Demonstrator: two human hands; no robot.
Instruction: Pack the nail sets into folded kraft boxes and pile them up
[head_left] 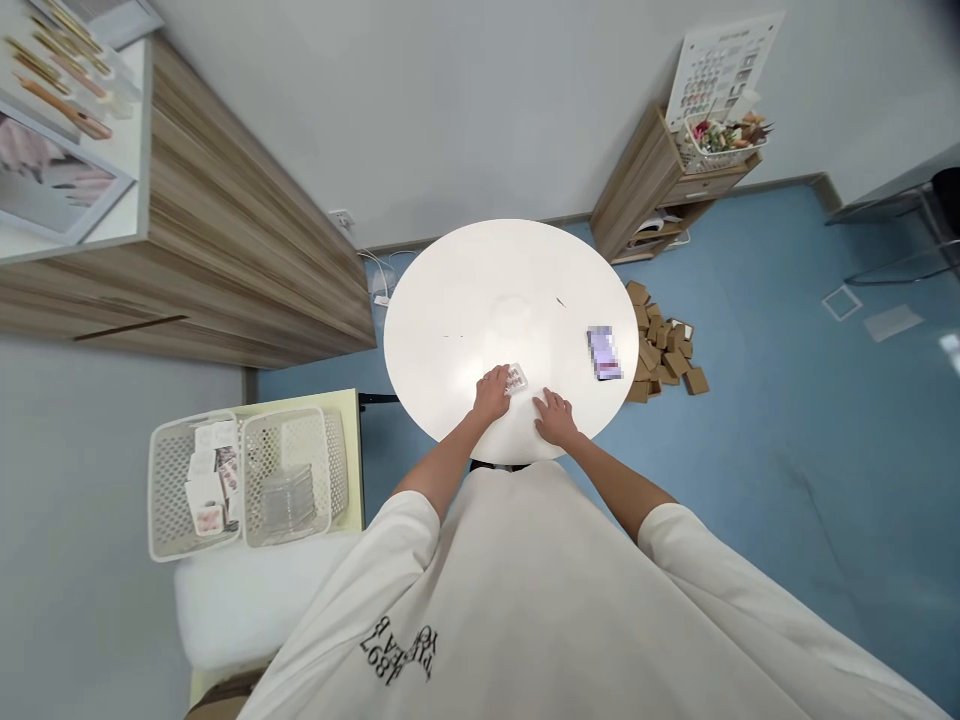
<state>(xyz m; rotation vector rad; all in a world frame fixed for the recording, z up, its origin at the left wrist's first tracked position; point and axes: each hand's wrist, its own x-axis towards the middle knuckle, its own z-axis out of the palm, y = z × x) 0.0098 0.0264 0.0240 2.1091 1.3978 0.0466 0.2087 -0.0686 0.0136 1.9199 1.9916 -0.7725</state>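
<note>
A small clear case (pixel 517 379) with rows of reddish-brown pieces, which look like false nails, lies on the white oval table (pixel 450 290) near its front edge. My left hand (pixel 493 394) is closed on the left side of this case and covers part of it. To the right of the case, my right hand (pixel 555 418) rests on the tabletop with fingers apart and nothing in them. A phone (pixel 604 353), blurred over, lies farther right on the table.
Brown cardboard boxes (pixel 664 350) lie heaped on the floor beside the table. At left, two white baskets (pixel 169 500) hold packets and stacked clear cases. A wooden cabinet (pixel 247 220) stands back left, a smaller cabinet (pixel 637 185) with a flower basket back right.
</note>
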